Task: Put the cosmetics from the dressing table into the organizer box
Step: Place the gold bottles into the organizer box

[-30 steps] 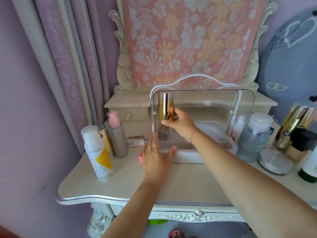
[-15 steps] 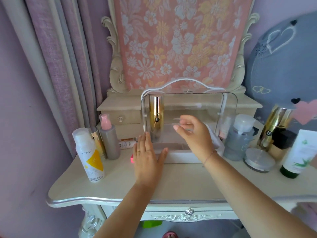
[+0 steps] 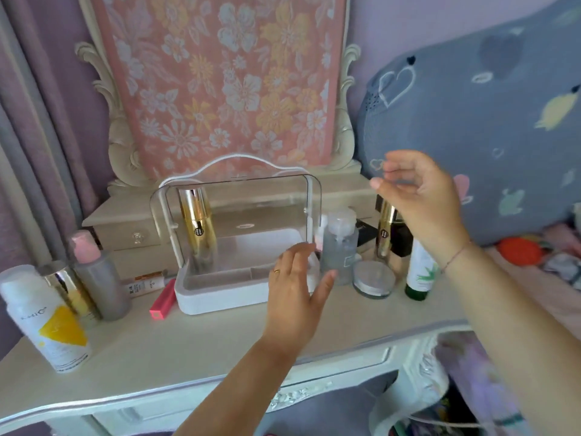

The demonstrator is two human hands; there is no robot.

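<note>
The white organizer box [image 3: 220, 298] with its clear lid raised stands mid-table. A gold bottle [image 3: 197, 223] stands upright in its left rear corner. My left hand [image 3: 298, 284] hovers open at the box's front right corner, holding nothing. My right hand [image 3: 421, 199] is raised open above the items right of the box: a clear pump bottle [image 3: 339, 243], a second gold bottle [image 3: 384, 234], a round jar [image 3: 373, 278] and a green-capped white tube [image 3: 419, 272]. Left of the box are a pink lipstick [image 3: 163, 299], a small tube [image 3: 143, 285], a pink-capped grey bottle [image 3: 97, 275] and a white spray can [image 3: 47, 319].
The dressing table [image 3: 204, 341] has a small drawer unit [image 3: 125, 225] behind the box and a floral cloth [image 3: 217, 80] over the mirror. Curtains hang at left. A blue pillow [image 3: 487, 136] and bedding lie at right.
My right hand let go of the gold bottle inside the box and moved right and up over the right-hand items. My left hand shifted from the box's left front to its right front. The view turned right.
</note>
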